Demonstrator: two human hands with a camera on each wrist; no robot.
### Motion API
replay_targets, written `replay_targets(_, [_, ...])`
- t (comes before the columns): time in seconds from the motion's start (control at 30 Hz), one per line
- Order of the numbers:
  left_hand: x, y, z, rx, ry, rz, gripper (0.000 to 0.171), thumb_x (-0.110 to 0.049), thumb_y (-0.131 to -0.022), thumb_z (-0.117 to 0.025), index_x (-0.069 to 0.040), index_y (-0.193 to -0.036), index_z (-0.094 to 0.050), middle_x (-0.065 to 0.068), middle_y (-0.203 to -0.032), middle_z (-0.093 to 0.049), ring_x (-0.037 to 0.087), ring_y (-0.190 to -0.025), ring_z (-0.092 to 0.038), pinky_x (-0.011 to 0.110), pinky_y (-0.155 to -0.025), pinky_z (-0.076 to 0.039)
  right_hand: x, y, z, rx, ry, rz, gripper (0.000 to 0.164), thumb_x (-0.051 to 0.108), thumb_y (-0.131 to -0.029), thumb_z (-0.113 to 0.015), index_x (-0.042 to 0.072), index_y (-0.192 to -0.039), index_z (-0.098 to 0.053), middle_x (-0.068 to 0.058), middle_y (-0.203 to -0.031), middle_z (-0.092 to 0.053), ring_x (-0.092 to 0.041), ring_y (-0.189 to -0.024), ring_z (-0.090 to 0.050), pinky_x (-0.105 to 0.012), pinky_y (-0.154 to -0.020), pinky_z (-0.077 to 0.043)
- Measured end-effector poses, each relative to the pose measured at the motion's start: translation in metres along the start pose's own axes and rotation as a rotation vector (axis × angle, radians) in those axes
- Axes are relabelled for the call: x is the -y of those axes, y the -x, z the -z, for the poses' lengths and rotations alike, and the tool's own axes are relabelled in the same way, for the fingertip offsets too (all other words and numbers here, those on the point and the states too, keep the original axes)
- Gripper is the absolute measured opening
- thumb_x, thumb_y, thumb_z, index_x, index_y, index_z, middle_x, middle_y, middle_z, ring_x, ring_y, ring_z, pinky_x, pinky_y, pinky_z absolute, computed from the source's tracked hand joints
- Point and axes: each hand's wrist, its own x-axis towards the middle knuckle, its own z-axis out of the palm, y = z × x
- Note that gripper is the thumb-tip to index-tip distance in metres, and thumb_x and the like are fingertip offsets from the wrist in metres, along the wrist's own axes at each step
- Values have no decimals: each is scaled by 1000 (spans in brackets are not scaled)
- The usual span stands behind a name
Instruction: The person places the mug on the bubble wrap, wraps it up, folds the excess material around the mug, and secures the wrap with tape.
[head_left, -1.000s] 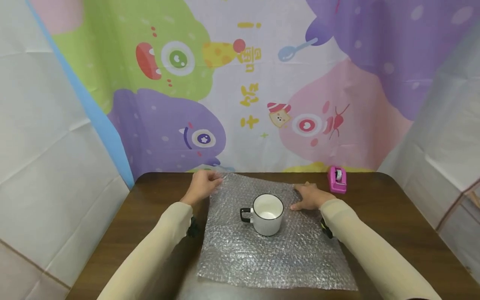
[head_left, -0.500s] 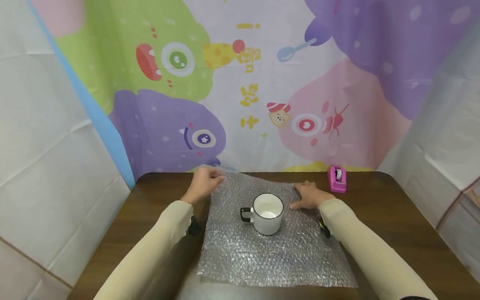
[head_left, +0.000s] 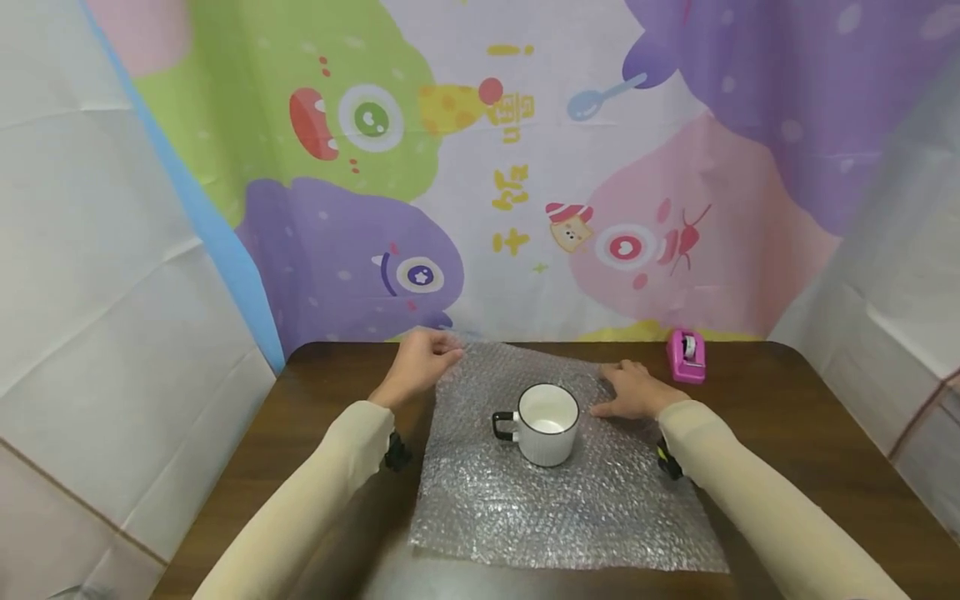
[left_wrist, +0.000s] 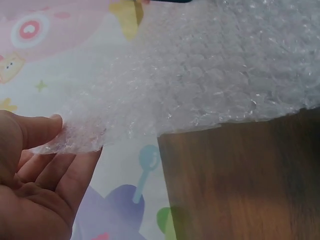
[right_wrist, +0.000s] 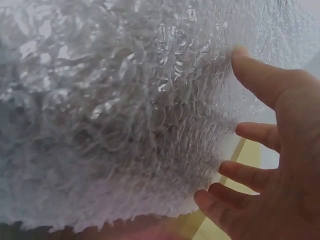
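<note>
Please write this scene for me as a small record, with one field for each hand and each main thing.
Left hand: pinches the far-left corner of the bubble wrap
Right hand: fingers spread, touching the wrap near its far-right corner
Mug: white, black rim and handle, upright on the wrap, handle toward the left
Tape dispenser: pink, on the table beyond the right hand
Backdrop: printed cartoon creatures

Left hand [left_wrist: 42,185]: pinching one corner of clear bubble wrap [left_wrist: 215,75]. Brown wood-grain table [left_wrist: 235,180]: lower right, partly covered by the wrap. Pale cloth [left_wrist: 120,170]: printed, blue spoon [left_wrist: 148,157] among motifs.
</note>
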Motion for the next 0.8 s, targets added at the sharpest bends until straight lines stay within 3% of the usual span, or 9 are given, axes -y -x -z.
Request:
replay_targets(0.2, [-7, 1, 0, 20, 39, -7, 23, -18, -98, -71, -2, -114, -77, 15, -110, -78, 26, -96, -77, 36, -76, -63, -6, 4, -3, -4, 14, 50, 75, 38, -93, -75, -8, -146, -48, -34, -150, -47, -55, -141, -41, -66, -115, -36])
replay_targets(0.33, [-11, 2, 0, 21, 34, -47, 23, -16, -97, -72, -1, -113, -77, 17, -115, -76, 27, -97, -77, 37, -77, -63, -7, 4, -4, 14, 17, 62, 73, 37, -94, -74, -9, -146, -48, -30, -149, -51, -49, -140, -46, -60, -116, -38])
replay_targets(0.53, [-20, -1, -2, 29, 39, -103, 23, -12, -98, -69, 1, -116, -75, 18, -114, -76, 28, -97, -77, 39, -80, -63, -6, 6, 1, 10, 35, 64, 71, 36, -95, -73, -8, -145, -49, -29, -148, -52, -48, -140, -48, -59, -117, -38])
replay_targets(0.8, [-32, 2, -9, 55, 73, -120, 21, -10, -101, -65, 2, -117, -71, 19, -112, -76, 27, -93, -78, 34, -76, -64, -2, 8, -1, 20, 35, 55, 68, 33, -94, -74, -8, -143, -52, -29, -145, -55, -49, -137, -50, -59, -115, -40])
